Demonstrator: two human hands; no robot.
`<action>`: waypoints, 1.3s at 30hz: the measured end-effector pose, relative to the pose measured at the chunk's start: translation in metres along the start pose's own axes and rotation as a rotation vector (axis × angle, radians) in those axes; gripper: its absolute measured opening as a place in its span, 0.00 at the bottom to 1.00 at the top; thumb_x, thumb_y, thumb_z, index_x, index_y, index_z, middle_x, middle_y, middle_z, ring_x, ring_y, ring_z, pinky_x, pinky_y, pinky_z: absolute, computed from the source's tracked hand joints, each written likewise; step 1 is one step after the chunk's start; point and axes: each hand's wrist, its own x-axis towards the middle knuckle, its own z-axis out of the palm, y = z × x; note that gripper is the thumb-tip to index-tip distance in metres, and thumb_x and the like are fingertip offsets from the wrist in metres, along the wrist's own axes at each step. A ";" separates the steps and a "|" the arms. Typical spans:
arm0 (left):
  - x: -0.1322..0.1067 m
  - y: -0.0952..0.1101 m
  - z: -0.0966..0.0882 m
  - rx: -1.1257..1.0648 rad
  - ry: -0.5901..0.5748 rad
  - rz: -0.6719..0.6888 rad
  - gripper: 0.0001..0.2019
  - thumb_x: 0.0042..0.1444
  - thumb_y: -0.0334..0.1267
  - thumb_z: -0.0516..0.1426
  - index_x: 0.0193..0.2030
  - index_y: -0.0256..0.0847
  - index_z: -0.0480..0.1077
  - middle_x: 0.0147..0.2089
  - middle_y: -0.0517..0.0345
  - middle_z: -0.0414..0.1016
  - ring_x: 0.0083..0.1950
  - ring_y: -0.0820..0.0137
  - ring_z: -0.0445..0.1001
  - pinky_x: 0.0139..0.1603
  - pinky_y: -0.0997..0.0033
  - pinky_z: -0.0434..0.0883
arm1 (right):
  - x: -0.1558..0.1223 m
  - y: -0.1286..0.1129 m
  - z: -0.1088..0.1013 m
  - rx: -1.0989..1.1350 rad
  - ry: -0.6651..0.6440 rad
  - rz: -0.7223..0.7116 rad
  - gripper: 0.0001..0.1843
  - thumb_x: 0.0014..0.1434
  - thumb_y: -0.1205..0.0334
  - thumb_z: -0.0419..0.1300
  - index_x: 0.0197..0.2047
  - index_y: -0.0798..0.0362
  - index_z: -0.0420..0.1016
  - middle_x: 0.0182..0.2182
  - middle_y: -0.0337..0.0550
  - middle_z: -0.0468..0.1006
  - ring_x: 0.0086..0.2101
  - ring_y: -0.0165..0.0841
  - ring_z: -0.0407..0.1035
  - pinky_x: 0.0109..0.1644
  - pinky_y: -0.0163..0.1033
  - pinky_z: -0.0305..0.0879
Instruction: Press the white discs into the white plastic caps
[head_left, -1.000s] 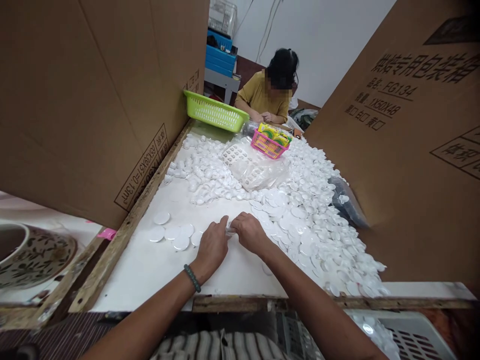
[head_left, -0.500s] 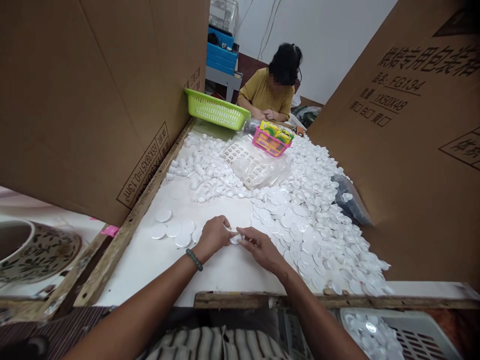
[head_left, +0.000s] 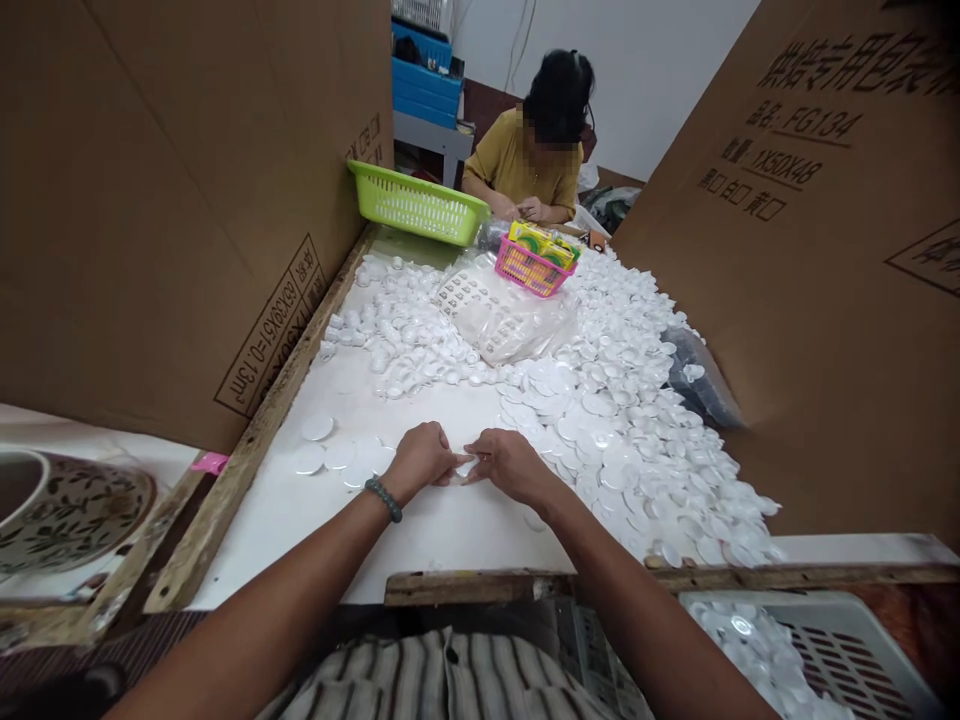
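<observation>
My left hand [head_left: 420,458] and my right hand [head_left: 508,463] meet over the white table [head_left: 315,510], fingertips pinched together on one small white plastic piece [head_left: 463,467]. The left wrist wears a green bead bracelet. A few round white discs [head_left: 341,455] lie flat just left of my left hand. A big heap of white plastic lids [head_left: 637,440] spreads to the right of my right hand. A second heap of smaller white caps [head_left: 405,340] lies further back.
Tall cardboard boxes [head_left: 150,200] wall both sides. A clear bag of parts [head_left: 502,325], a pink basket [head_left: 531,268] and a green basket [head_left: 416,203] sit at the far end, where another person in a yellow shirt [head_left: 525,165] works. A white crate [head_left: 817,650] of lids stands at lower right.
Both hands stay joined on the small piece; the fingers have shifted on it. The view has tilted slightly, showing more of my striped shirt.
</observation>
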 end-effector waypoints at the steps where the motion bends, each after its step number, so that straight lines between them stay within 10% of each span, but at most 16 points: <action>1: -0.002 0.000 0.001 0.005 0.025 0.018 0.13 0.43 0.42 0.62 0.32 0.38 0.64 0.21 0.60 0.73 0.22 0.70 0.73 0.26 0.75 0.64 | -0.003 0.000 0.002 -0.004 0.024 -0.026 0.04 0.50 0.65 0.64 0.33 0.52 0.76 0.25 0.37 0.71 0.28 0.28 0.64 0.31 0.32 0.55; 8: -0.016 -0.012 0.016 -0.110 0.166 0.138 0.12 0.45 0.40 0.60 0.35 0.40 0.63 0.27 0.61 0.74 0.28 0.72 0.73 0.27 0.76 0.65 | -0.028 -0.008 0.026 -0.146 0.284 0.097 0.17 0.52 0.50 0.61 0.36 0.57 0.73 0.27 0.42 0.71 0.30 0.33 0.64 0.34 0.36 0.57; 12: -0.017 -0.022 0.019 -0.291 0.099 0.117 0.11 0.46 0.39 0.59 0.34 0.40 0.62 0.25 0.63 0.73 0.25 0.74 0.73 0.27 0.76 0.67 | -0.029 -0.009 0.020 0.043 0.156 0.038 0.18 0.54 0.56 0.61 0.48 0.51 0.71 0.28 0.38 0.72 0.28 0.29 0.64 0.33 0.33 0.58; 23: -0.011 -0.023 0.018 -0.335 0.015 0.069 0.11 0.48 0.42 0.58 0.31 0.41 0.59 0.21 0.62 0.72 0.24 0.69 0.74 0.25 0.74 0.69 | -0.017 -0.007 0.016 0.124 0.043 0.182 0.16 0.49 0.52 0.64 0.39 0.51 0.74 0.22 0.34 0.69 0.24 0.27 0.62 0.27 0.31 0.51; 27: -0.022 -0.019 0.018 -0.068 0.155 0.187 0.08 0.52 0.42 0.55 0.33 0.40 0.62 0.23 0.61 0.72 0.26 0.68 0.73 0.28 0.70 0.68 | -0.018 0.001 0.011 0.165 0.017 0.100 0.18 0.53 0.50 0.61 0.44 0.50 0.73 0.25 0.36 0.73 0.26 0.28 0.65 0.29 0.32 0.56; 32: -0.038 -0.017 0.032 0.378 0.492 0.648 0.13 0.57 0.43 0.52 0.47 0.41 0.64 0.46 0.50 0.72 0.49 0.60 0.68 0.48 0.57 0.64 | 0.006 0.026 -0.016 -0.282 0.399 0.224 0.16 0.62 0.57 0.50 0.49 0.53 0.70 0.42 0.48 0.75 0.43 0.38 0.64 0.45 0.41 0.56; 39: -0.038 -0.036 0.025 0.659 0.573 0.720 0.11 0.59 0.37 0.49 0.47 0.42 0.67 0.45 0.53 0.72 0.56 0.57 0.63 0.60 0.45 0.49 | 0.038 0.040 -0.014 -0.645 0.236 0.190 0.12 0.56 0.77 0.49 0.34 0.55 0.71 0.34 0.47 0.74 0.38 0.37 0.63 0.42 0.42 0.51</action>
